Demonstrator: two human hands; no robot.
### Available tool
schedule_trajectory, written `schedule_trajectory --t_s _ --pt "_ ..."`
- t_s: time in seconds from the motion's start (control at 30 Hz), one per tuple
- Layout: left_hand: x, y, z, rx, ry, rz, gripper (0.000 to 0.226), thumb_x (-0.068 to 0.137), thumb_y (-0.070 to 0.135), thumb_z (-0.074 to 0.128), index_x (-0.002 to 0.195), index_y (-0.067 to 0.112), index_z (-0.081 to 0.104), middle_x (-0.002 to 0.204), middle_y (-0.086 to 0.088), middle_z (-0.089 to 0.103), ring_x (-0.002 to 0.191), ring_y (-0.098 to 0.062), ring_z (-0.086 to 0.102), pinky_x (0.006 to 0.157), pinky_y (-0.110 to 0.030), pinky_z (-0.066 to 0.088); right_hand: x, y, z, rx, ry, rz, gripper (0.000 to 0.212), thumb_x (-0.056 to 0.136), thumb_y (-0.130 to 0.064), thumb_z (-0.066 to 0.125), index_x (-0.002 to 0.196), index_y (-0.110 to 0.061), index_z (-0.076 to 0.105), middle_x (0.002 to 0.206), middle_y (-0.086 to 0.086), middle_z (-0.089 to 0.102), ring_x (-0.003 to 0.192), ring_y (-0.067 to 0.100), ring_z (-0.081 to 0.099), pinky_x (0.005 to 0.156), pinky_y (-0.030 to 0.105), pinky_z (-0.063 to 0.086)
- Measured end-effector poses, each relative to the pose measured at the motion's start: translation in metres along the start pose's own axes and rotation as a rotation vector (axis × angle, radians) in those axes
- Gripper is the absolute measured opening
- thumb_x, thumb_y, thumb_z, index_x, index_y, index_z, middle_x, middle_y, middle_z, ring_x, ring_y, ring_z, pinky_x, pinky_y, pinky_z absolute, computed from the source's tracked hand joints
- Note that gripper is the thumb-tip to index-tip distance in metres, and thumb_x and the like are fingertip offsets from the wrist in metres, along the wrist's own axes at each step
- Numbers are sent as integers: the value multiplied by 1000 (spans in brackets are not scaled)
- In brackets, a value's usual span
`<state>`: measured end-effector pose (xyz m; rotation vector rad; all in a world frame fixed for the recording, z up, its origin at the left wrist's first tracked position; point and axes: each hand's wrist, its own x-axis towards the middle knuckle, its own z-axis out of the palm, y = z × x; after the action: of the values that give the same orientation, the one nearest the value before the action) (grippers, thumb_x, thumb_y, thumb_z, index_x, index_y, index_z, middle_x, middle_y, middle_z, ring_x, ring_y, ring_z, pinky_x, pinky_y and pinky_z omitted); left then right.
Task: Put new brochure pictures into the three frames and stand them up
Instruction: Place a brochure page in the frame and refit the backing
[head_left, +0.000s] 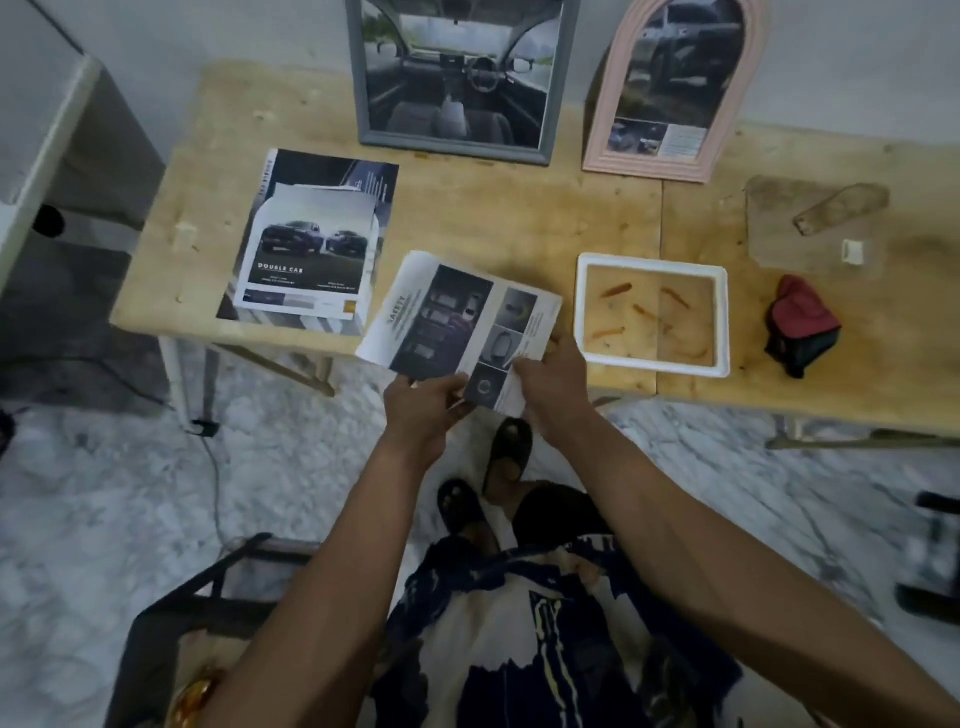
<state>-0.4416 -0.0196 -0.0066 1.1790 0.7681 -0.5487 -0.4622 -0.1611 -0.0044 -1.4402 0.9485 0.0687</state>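
On the wooden table (467, 218), the big gray frame (358, 78) and the pink arched frame (602, 130) stand at the back with car pictures inside, so two look done. The small white frame (653, 364) lies flat, with no picture in it. Both the left hand (423, 410) and the right hand (553, 387) pinch a brochure page (457, 317) at the table's near edge, probably for that last frame.

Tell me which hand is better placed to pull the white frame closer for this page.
Right, probably. The right hand holds the brochure page right beside the white frame; the left hand grips the page's far side.
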Motion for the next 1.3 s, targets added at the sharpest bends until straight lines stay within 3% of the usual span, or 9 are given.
schedule_trajectory --t_s 0.17,0.33,0.47,0.63,0.7,0.83,0.97,1.13,1.3 --pt "-2 -8 -2 22 28 -13 26 87 1 71 109 13 64 113 -17 70 93 -27 70 71 -43 61 -1 13 -65 -46 -17 -22 50 81 3 59 126 -17 52 110 6 67 99 22 66 86 48 57" --pt "2 -4 42 391 36 80 35 83 -2 74 117 2 66 109 -14 72 85 -28 69 67 -42 61 15 8 -126 -85 6 -71 51 82 7 58 127 -18 55 108 6 69 87 12 67 75 33 59" --pt "5 -19 101 578 40 218 37 78 -7 76 110 8 64 104 -14 71 83 -25 68 72 -42 60 38 -2 -169 -119 116 -41 48 78 -4 66 120 -23 52 103 -3 64 96 19 65 84 43 57" --pt "10 -51 165 680 101 277 37 73 0 82 100 18 65 96 -8 73 87 -27 71 78 -50 61 73 -15 -229 -186 158 -63 40 83 -5 62 120 -16 53 99 -3 62 81 9 60 59 20 45" --pt "11 -60 183 672 124 293 38 74 -1 82 101 18 64 96 -11 72 87 -27 71 78 -49 61 87 -18 -246 -214 138 -39 35 85 -7 61 118 -17 53 98 -5 63 77 5 59 57 21 47" --pt "9 -68 203 682 176 322 38 77 0 81 103 19 61 101 -11 70 84 -22 67 75 -38 58 106 -21 -265 -249 104 8 29 84 -6 56 109 -20 54 101 -2 66 88 16 63 75 34 56" --pt "10 -64 212 773 216 368 43 78 4 81 113 17 61 99 -7 70 87 -23 69 72 -33 56 118 -23 -267 -305 82 16 29 84 -4 55 110 -17 55 99 -1 66 87 16 62 62 24 48" --pt "18 -56 214 897 186 385 44 78 5 79 118 14 61 97 -4 71 86 -22 69 80 -39 59 126 -23 -257 -354 121 34 33 82 -8 56 115 -15 59 100 5 67 88 22 64 77 39 57" --pt "31 -48 214 968 149 395 45 79 6 79 120 11 63 101 -5 70 91 -21 66 83 -30 53 130 -27 -247 -382 169 13 16 83 -3 53 97 -12 55 76 -1 56 78 23 58 65 30 41"
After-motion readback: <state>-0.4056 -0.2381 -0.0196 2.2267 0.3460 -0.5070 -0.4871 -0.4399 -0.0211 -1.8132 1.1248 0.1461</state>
